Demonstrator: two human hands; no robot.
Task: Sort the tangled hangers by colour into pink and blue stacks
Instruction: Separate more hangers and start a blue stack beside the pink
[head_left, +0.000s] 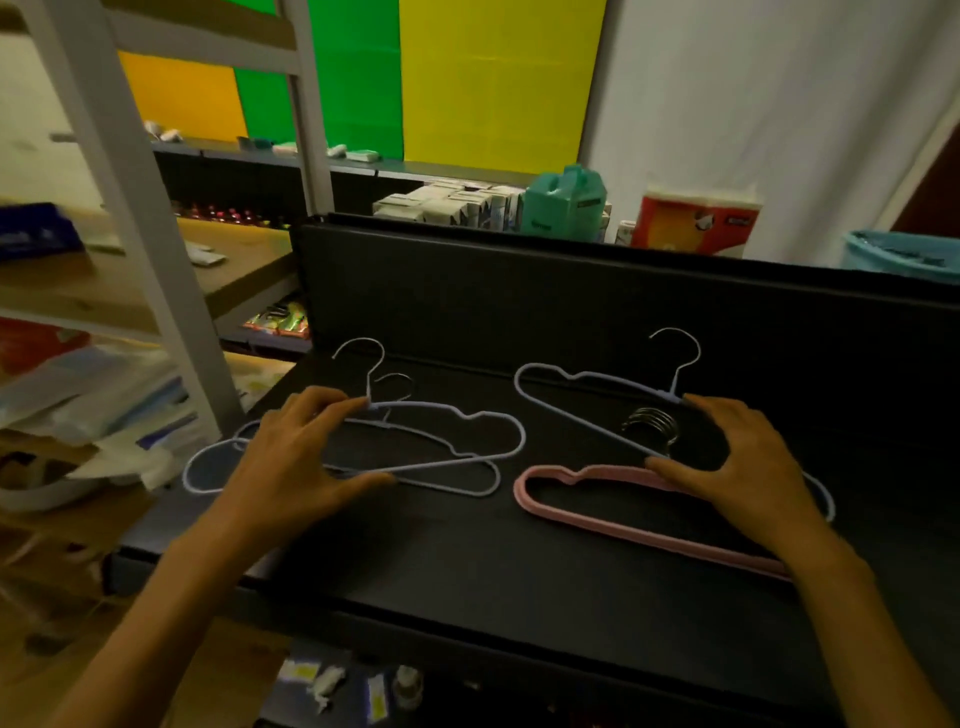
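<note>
On the black table (467, 561), two blue hangers (483, 415) lie overlapped at the left. My left hand (291, 467) grips the upper one, fingertips at its neck and thumb on its lower bar. At the right a stack of pink hangers (582, 514) lies flat, their metal hooks (652, 423) bunched together. Another blue hanger (571, 376) lies over that stack, hook pointing away. My right hand (737, 462) holds this one, fingers on its shoulder by the hook and thumb at the lower bar, and it covers part of the pink stack.
A black upright panel (571, 291) backs the table. White shelving (130, 208) with packets stands at the left. Behind the panel are boxes, a teal jug (563, 202), a red-and-white pack (696, 218) and a blue basket (904, 254).
</note>
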